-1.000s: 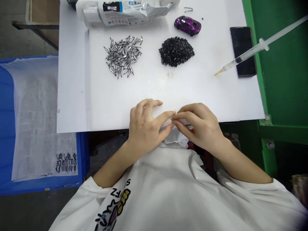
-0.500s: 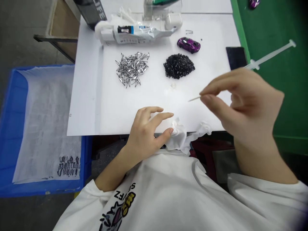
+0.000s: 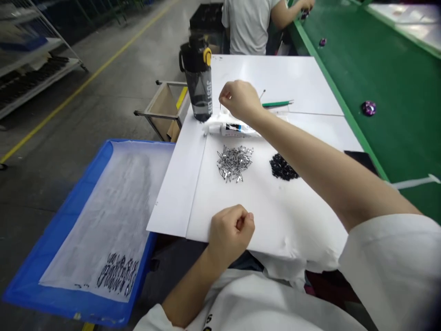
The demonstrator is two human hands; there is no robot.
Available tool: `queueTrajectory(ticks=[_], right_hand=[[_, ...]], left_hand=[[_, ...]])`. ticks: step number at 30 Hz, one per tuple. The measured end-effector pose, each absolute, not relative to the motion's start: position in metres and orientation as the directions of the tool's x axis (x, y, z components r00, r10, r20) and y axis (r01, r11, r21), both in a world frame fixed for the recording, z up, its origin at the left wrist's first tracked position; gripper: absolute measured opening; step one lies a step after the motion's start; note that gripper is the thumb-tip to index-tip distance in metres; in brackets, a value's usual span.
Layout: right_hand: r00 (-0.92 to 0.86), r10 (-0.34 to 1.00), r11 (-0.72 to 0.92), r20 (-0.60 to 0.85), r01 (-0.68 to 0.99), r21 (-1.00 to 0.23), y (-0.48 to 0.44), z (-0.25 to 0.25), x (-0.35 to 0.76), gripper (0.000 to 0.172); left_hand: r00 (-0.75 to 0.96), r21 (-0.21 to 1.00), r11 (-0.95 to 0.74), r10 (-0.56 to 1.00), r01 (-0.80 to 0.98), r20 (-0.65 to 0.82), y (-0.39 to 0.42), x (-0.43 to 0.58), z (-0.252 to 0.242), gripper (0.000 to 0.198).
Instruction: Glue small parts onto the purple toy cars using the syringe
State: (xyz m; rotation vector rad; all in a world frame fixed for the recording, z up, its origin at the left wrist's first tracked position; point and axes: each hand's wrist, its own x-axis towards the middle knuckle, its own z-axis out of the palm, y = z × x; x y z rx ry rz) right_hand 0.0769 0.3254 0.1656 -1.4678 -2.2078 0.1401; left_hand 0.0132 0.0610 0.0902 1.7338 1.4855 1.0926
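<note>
My right hand (image 3: 239,99) is stretched over the far part of the white table. Its fingertips pinch a toothpick (image 3: 220,105) that points downward, above and behind a white tube (image 3: 237,130) and close to a dark drinking bottle (image 3: 198,80). My left hand (image 3: 231,232) is curled into a fist at the table's near edge; whatever it may hold is hidden. Between the hands lies a pile of small silver leaf-shaped pieces with dark outlines (image 3: 234,163). Right of it, a pile of small black pieces (image 3: 282,166) is partly covered by my right forearm.
Left of the table stands a blue tray (image 3: 62,305), lined with white paper (image 3: 113,197) bearing rows of dark-edged pieces (image 3: 119,273). On the right runs a green belt (image 3: 396,87) with a purple toy car (image 3: 369,108). Another person (image 3: 250,25) works beyond the table.
My view has tilted up. My right hand has reached far forward and left with the toothpick. My left hand has closed from spread fingers into a fist. The forearm covers the purple car on the table.
</note>
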Motion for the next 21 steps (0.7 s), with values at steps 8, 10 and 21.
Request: queueTrajectory(ticks=[8, 10, 21], right_hand=[[-0.231, 0.944, 0.293, 0.234, 0.915, -0.279, 0.376, 0.119, 0.042, 0.032], [-0.218, 0.957, 0.265, 0.191, 0.926, -0.269, 0.379, 0.11, 0.04, 0.031], [-0.23, 0.887, 0.378, 0.401, 0.859, -0.344, 0.325, 0.215, 0.106, 0.027]], left_hand=[[0.01, 0.888, -0.086, 0.996, 0.451, 0.092, 0.066, 0.01, 0.089, 0.021], [0.009, 0.893, -0.08, 0.996, 0.443, 0.084, 0.066, 0.01, 0.089, 0.02], [0.008, 0.907, -0.071, 0.997, 0.416, 0.074, 0.066, 0.007, 0.083, 0.03]])
